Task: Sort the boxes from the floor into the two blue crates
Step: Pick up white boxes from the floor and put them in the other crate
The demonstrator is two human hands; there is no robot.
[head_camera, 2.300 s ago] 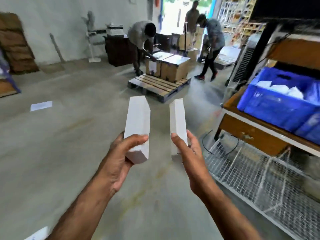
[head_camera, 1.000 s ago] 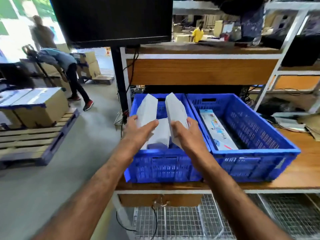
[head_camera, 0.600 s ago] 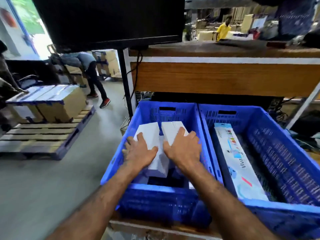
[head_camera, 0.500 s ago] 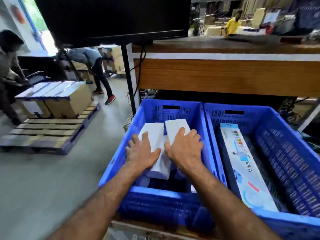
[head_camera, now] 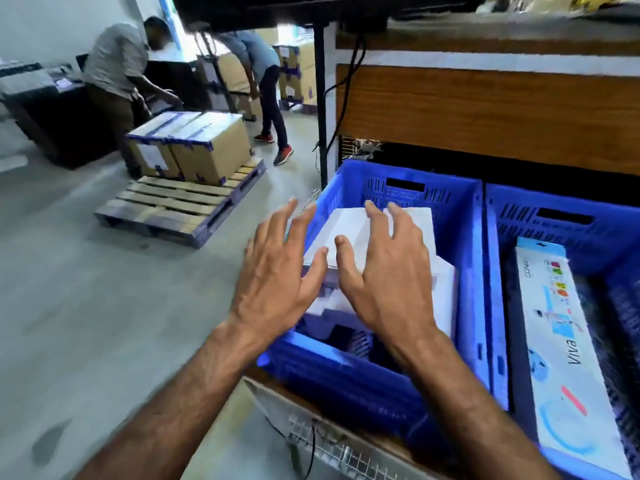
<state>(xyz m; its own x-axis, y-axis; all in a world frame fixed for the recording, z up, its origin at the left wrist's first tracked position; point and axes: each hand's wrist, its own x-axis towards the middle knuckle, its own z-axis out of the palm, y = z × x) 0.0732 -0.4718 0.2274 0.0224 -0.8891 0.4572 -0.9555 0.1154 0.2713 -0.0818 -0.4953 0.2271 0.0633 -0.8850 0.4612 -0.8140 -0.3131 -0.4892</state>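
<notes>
Two blue crates stand side by side on a wooden shelf. The left crate (head_camera: 464,244) holds several plain white boxes (head_camera: 349,233). The right crate (head_camera: 561,216) holds a long printed box (head_camera: 561,341) marked "Viva". Both my hands hover above the left crate with fingers spread and hold nothing. My left hand (head_camera: 277,271) is over the crate's left rim. My right hand (head_camera: 384,271) is over the white boxes and covers part of them.
A wooden pallet (head_camera: 180,206) with taped cardboard cartons (head_camera: 194,147) lies on the concrete floor at the left. Two people (head_camera: 117,71) bend over cartons behind it. A wooden shelf board (head_camera: 485,105) runs above the crates. A wire mesh rack (head_camera: 339,448) sits below.
I carried two white boxes to the left crate and laid them in. Both hands have since let go, lifted off the boxes and spread open. The view has swung left.
</notes>
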